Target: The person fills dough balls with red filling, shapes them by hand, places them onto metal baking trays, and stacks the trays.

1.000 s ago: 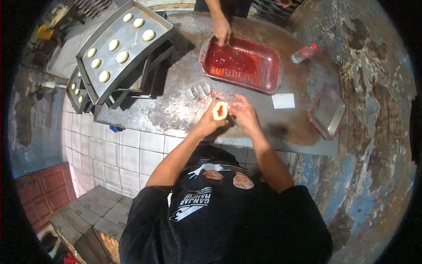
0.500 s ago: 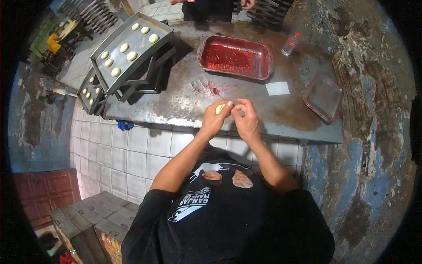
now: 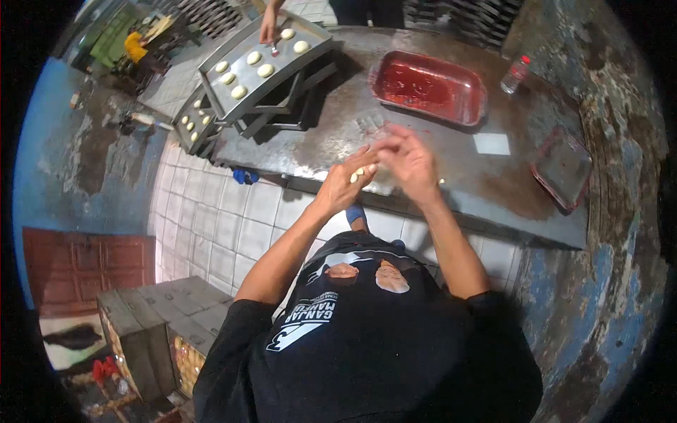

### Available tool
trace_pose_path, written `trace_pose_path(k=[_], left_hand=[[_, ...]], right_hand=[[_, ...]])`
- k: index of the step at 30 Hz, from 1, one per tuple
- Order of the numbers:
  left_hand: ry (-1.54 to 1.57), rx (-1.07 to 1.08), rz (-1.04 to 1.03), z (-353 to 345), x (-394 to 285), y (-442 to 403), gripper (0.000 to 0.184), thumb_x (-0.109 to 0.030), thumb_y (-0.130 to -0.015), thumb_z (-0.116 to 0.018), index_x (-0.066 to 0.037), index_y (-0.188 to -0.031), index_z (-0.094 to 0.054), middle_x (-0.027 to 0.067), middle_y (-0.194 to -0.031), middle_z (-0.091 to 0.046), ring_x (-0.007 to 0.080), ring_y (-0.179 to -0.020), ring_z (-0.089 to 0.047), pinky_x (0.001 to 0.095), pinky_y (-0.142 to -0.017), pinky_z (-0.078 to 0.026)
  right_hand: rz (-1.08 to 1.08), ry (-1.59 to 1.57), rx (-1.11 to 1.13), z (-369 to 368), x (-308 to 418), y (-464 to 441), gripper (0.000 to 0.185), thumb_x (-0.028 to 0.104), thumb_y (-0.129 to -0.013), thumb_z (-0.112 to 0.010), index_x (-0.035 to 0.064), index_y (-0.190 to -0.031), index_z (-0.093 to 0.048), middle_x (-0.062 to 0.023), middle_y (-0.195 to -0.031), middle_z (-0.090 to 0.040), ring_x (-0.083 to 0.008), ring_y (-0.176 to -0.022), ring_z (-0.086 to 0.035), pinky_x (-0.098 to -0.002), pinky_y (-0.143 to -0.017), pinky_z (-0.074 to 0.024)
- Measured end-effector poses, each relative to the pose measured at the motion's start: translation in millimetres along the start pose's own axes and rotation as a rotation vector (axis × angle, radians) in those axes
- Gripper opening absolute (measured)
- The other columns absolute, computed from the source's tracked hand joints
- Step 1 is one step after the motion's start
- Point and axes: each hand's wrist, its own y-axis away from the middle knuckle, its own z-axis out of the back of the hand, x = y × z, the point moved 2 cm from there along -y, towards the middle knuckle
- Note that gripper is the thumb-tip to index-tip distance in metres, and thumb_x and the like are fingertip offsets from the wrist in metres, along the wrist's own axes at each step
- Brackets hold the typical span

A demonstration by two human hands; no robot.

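Note:
My left hand (image 3: 345,182) is closed around small pale dough pieces (image 3: 360,172), which show at the thumb side. Just right of it, my right hand (image 3: 410,163) is raised, fingers spread and a little blurred, its fingertips by the left fingers; I see nothing held in it. Both hands are over the near edge of the metal table (image 3: 310,144). Small metal moulds (image 3: 370,121) lie just beyond them. A tiny pale bit (image 3: 442,181) sits on the table edge beside my right wrist.
A red-smeared pan (image 3: 429,88) stands at the back, near a white card (image 3: 492,144), a bottle (image 3: 515,75) and a shallow tray (image 3: 562,169). Left, another person's hand (image 3: 269,28) holds a red-tipped tool over a tray (image 3: 310,60) of dough balls. Stacked tins (image 3: 151,310) stand lower left.
My view has swung left, so the table things appear further right. My right hand has lifted and its fingers have spread. The other person's hand has come over the dough tray.

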Motion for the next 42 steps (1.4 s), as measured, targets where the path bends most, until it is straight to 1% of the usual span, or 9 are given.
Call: trace_pose_path(k=[5, 8, 12, 15, 19, 21, 28, 37, 42], left_hand=[[0.423, 0.035, 0.292, 26.0, -4.3, 13.0, 0.09, -0.023, -0.099, -0.066, -0.015, -0.165, -0.006, 0.0182, -0.119, -0.067, 0.0196, -0.108, -0.062, 0.0317, -0.092, -0.05], [0.388, -0.062, 0.135, 40.0, 16.8, 9.4, 0.077, -0.02, -0.098, -0.066, -0.011, -0.162, -0.025, 0.0107, -0.114, -0.067, 0.0122, -0.099, -0.061, 0.0265, -0.085, -0.05], [0.789, -0.249, 0.262, 85.6, 53.2, -1.4, 0.047, -0.033, -0.107, -0.05, -0.007, -0.147, -0.053, 0.0139, -0.135, -0.063, 0.0221, -0.121, -0.061, 0.0337, -0.104, -0.047], [1.041, -0.28, 0.298, 125.4, 68.4, -11.2, 0.059, -0.049, -0.11, -0.033, -0.014, -0.156, -0.039, 0.0126, -0.157, -0.043, 0.0249, -0.143, -0.041, 0.0391, -0.117, -0.034], [1.013, -0.328, 0.135, 181.6, 123.2, -21.9, 0.069, -0.057, -0.106, -0.036, -0.013, -0.16, -0.032, 0.0102, -0.167, -0.027, 0.0269, -0.154, -0.022, 0.0417, -0.124, -0.018], [0.871, -0.443, 0.03, 222.4, 152.7, -27.3, 0.054, -0.04, -0.107, -0.049, -0.004, -0.148, -0.051, 0.0169, -0.16, -0.038, 0.0239, -0.154, -0.02, 0.0396, -0.121, -0.022], [1.282, -0.211, 0.304, 337.5, 241.6, -55.9, 0.051, -0.033, -0.108, -0.05, 0.001, -0.147, -0.049, 0.0138, -0.139, -0.06, 0.02, -0.124, -0.057, 0.0293, -0.101, -0.048], [-0.149, -0.645, 0.086, 491.0, 406.3, -244.8, 0.038, -0.022, -0.088, -0.068, 0.001, -0.119, -0.068, 0.0242, -0.116, -0.068, 0.0411, -0.115, -0.062, 0.0493, -0.097, -0.05], [-0.588, -0.485, 0.131, 488.1, 485.4, -314.8, 0.02, -0.011, -0.086, -0.063, -0.001, -0.101, -0.07, 0.0201, -0.106, -0.07, 0.0374, -0.104, -0.067, 0.0519, -0.089, -0.053]], right_hand=[[-0.044, -0.089, 0.166, -1.0, -11.0, -28.7, 0.047, 0.003, -0.092, -0.07, -0.0041, -0.133, -0.049, -0.0109, -0.106, -0.07, -0.014, -0.096, -0.066, -0.0287, -0.088, -0.0536], [-0.13, 0.284, 0.449, -26.7, 2.5, -53.6, 0.045, 0.004, -0.093, -0.069, -0.0054, -0.133, -0.049, -0.0093, -0.102, -0.073, -0.0127, -0.092, -0.067, -0.0261, -0.084, -0.0525], [-0.052, -0.144, -0.019, -79.4, -9.1, -89.0, 0.061, 0.012, -0.086, -0.078, -0.004, -0.138, -0.05, -0.015, -0.115, -0.069, -0.0201, -0.103, -0.066, -0.0335, -0.093, -0.0525], [0.574, 0.708, -0.013, -131.6, -18.5, -113.3, 0.064, 0.02, -0.079, -0.085, -0.0041, -0.13, -0.056, -0.0213, -0.126, -0.059, -0.0351, -0.118, -0.06, -0.0439, -0.101, -0.0492], [0.299, 0.502, -0.082, -189.3, -61.4, -181.4, 0.052, 0.025, -0.087, -0.081, -0.0026, -0.124, -0.057, -0.0173, -0.121, -0.062, -0.0288, -0.11, -0.063, -0.0389, -0.098, -0.049], [-0.298, -0.37, -0.059, -223.4, -73.1, -218.8, 0.04, 0.03, -0.1, -0.067, -0.0001, -0.125, -0.056, -0.0126, -0.12, -0.063, -0.0215, -0.107, -0.063, -0.0342, -0.097, -0.0491], [-0.616, -0.568, -0.106, -295.1, -85.4, -338.0, 0.033, 0.026, -0.105, -0.058, 0.0001, -0.125, -0.058, -0.0114, -0.118, -0.066, -0.0209, -0.108, -0.065, -0.0357, -0.095, -0.0532], [-0.648, -0.467, -0.211, -297.6, -74.2, -375.0, 0.022, 0.013, -0.102, -0.058, 0.0015, -0.12, -0.057, -0.0113, -0.102, -0.068, -0.0201, -0.089, -0.068, -0.0302, -0.075, -0.0566], [-0.72, -0.288, -0.287, -298.9, -80.4, -376.9, 0.024, 0.01, -0.101, -0.059, 0.0023, -0.124, -0.056, -0.0098, -0.103, -0.068, -0.0157, -0.088, -0.068, -0.0262, -0.073, -0.057]])
